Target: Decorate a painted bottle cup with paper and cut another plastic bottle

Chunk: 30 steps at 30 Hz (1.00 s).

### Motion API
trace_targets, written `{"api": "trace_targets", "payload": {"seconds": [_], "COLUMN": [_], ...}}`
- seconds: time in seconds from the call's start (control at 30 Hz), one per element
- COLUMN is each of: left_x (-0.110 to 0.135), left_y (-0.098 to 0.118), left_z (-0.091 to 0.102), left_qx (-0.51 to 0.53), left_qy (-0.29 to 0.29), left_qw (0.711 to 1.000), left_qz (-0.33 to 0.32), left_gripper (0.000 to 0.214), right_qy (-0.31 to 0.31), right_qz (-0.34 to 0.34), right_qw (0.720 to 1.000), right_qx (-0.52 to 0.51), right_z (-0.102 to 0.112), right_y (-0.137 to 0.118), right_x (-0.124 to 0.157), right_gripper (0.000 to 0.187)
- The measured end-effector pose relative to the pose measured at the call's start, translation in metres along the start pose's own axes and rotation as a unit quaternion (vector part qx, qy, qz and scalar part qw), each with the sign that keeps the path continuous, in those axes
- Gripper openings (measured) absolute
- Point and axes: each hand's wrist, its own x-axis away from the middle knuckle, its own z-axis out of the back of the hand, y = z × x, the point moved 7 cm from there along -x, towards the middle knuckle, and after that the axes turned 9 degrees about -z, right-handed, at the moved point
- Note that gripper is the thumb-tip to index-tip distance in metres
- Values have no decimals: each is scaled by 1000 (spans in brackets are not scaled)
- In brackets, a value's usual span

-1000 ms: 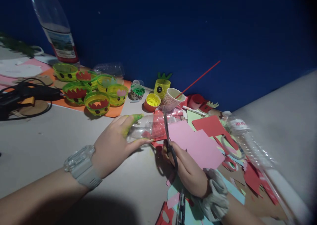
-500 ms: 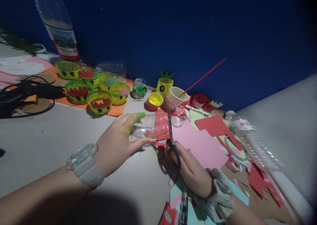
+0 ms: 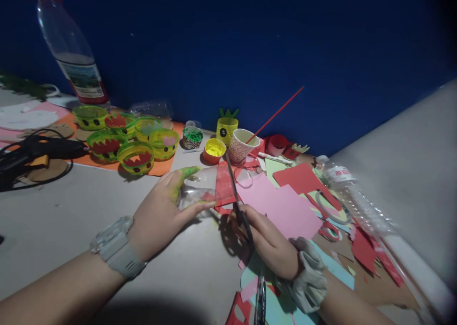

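My left hand (image 3: 167, 206), its thumb and fingertips smeared green and yellow, is wrapped round a clear piece of plastic bottle (image 3: 200, 184) just above the table. The piece lies on its side, its cut end facing right. In my right hand (image 3: 262, 237) are dark-handled scissors (image 3: 234, 187), blades pointing up and away across that end. Whether the blades are parted is hard to make out. Just right of them shows a thin, curled clear plastic edge (image 3: 245, 178); I cannot tell if it is still joined to the bottle piece.
Several yellow-green plastic rings (image 3: 135, 158) stand left on orange paper, near a black glue gun (image 3: 60, 146). Behind my hands are a yellow paint cup (image 3: 214, 149), a green one (image 3: 193, 138) and a patterned paper cup (image 3: 243, 146). Pink paper (image 3: 282, 210) and a clear bottle (image 3: 357, 196) lie right.
The whole view has shifted, so the things on the table appear further left and those at the back lower. Both hands keep their holds, the scissors still at the bottle piece's cut end.
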Motion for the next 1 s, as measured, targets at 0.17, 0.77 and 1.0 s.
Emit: {"api": "trace_targets", "payload": {"seconds": [0.17, 0.77, 1.0], "left_x": [0, 0, 0], "left_y": [0, -2, 0], "left_z": [0, 2, 1], "left_qx": [10, 13, -16], "left_qy": [-1, 16, 12], "left_qw": [1000, 1000, 1000], "left_qz": [4, 5, -18], "left_gripper": [61, 59, 55], "right_qy": [8, 20, 60], "right_qz": [16, -23, -36], "right_qw": [999, 997, 983], "right_qx": [-38, 67, 172], "right_z": [0, 1, 4], "right_y": [-5, 3, -2], "right_x": [1, -1, -1], "right_gripper": [35, 19, 18]}}
